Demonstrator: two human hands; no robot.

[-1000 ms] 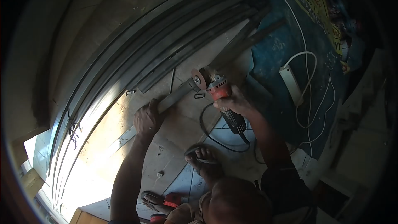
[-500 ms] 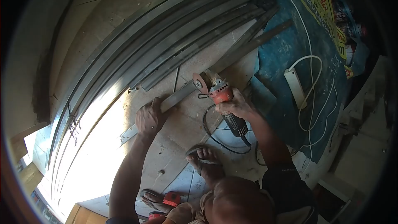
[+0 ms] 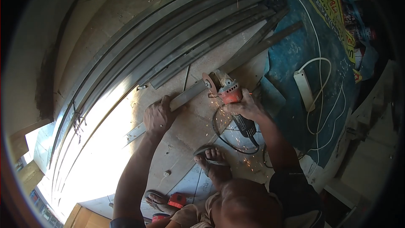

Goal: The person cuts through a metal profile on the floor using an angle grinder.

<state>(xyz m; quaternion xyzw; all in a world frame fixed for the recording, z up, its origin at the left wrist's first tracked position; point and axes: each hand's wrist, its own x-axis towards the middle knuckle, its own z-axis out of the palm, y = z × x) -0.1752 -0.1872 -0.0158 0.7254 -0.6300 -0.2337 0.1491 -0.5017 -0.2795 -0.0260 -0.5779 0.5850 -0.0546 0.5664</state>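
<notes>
My right hand [image 3: 248, 106] is wrapped round a red and black angle grinder [image 3: 231, 94]. Its thin cutting disc [image 3: 209, 83] meets a grey metal bar [image 3: 188, 94], and orange sparks [image 3: 211, 122] fall toward the floor below. My left hand [image 3: 159, 116] grips the same bar left of the disc. The bar runs diagonally, its near end jutting out past my left wrist. The exact contact between disc and metal is partly hidden by the grinder's head.
Long metal bars [image 3: 168, 38] lie in a bundle along the far side. On a blue sheet [image 3: 291, 59] to the right rests a white power strip [image 3: 303, 88] with loose cables. Sandalled feet [image 3: 215, 162] and a red tool [image 3: 177, 200] are close below.
Sparks now stream down from the disc, where hardly any showed before. The whole view has shifted slightly; my hands keep their hold on the grinder and bar.
</notes>
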